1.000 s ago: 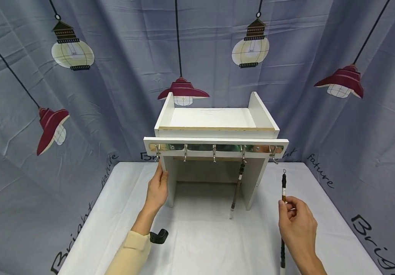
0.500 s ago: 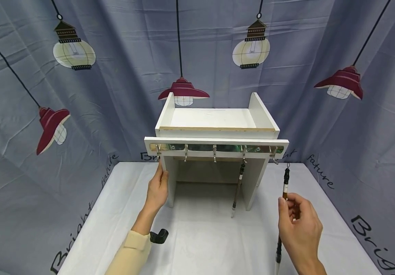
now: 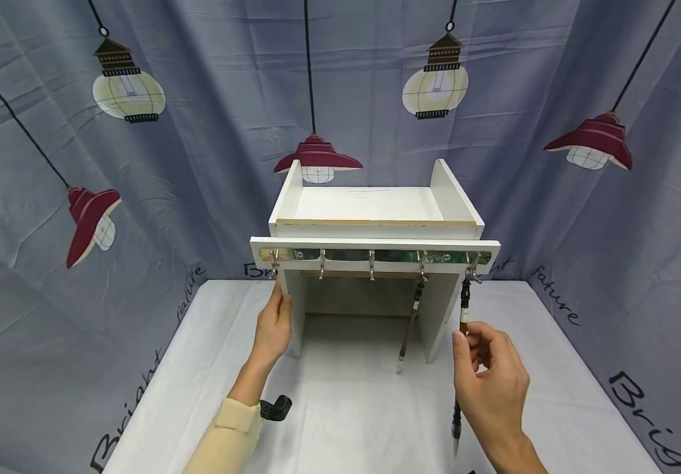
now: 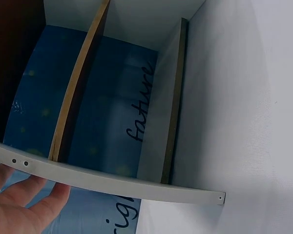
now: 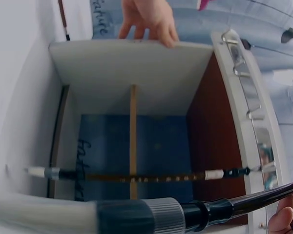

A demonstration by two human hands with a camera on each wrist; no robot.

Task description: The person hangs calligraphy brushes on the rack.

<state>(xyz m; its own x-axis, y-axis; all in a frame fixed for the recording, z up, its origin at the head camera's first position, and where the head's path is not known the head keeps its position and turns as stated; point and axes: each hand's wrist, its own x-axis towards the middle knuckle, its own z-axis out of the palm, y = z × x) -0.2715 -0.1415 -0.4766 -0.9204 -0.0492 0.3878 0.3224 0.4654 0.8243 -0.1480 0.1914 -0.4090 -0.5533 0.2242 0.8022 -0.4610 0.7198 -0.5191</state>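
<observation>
My right hand (image 3: pixel 494 388) pinches the brown handle of a calligraphy brush (image 3: pixel 464 297), tip down. The brush's top end overlaps the rightmost hook (image 3: pixel 473 270) in the head view. In the right wrist view this brush (image 5: pixel 129 216) looms large in front, its pale tip to the left. A second calligraphy brush (image 3: pixel 409 326) hangs from the neighbouring hook (image 3: pixel 422 263). My left hand (image 3: pixel 272 332) rests with extended fingers against the left side panel of a white wooden shelf (image 3: pixel 376 232); its fingers (image 4: pixel 53 201) lie along the panel's outer side in the left wrist view.
A metal hook rail (image 3: pixel 346 254) runs across the shelf's front, its other hooks bare. The shelf stands on a white-covered table (image 3: pixel 352 421). Behind hangs a blue-grey curtain (image 3: pixel 216 131) with printed lamps. A black object (image 3: pixel 276 408) shows beside the left sleeve.
My right hand has carried the brush left and slightly up, from right of the shelf to the rightmost hook. The left hand has stayed at the side panel.
</observation>
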